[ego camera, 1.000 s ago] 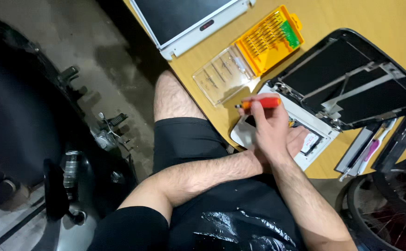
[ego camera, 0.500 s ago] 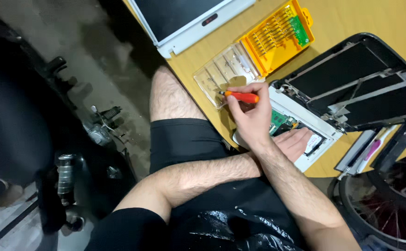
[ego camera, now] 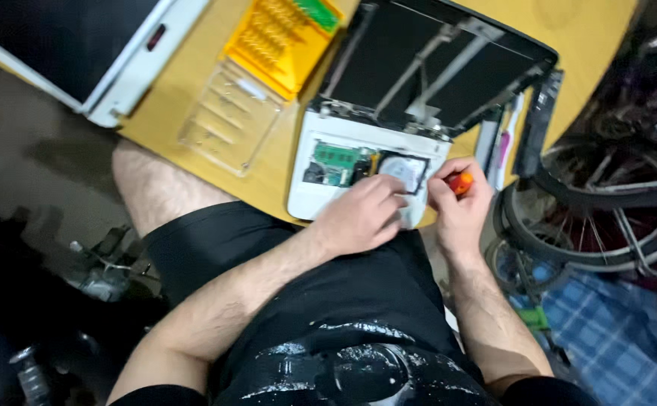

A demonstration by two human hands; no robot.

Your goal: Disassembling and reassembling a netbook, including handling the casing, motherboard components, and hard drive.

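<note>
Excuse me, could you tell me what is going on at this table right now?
A seated person works on an opened white laptop on a yellow table. The left hand rests on its exposed base, and the right hand holds an orange-handled screwdriver at its right edge. An open yellow bit case lies beside it.

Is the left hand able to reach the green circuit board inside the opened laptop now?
Probably yes. The left hand rests on the white laptop base, beside the green circuit board, which lies uncovered. The right hand, holding the red screwdriver, is off to the side.

Two laptops point(ego camera: 389, 162) point(ego camera: 80, 45), one screwdriver point(ego camera: 460, 182)
</note>
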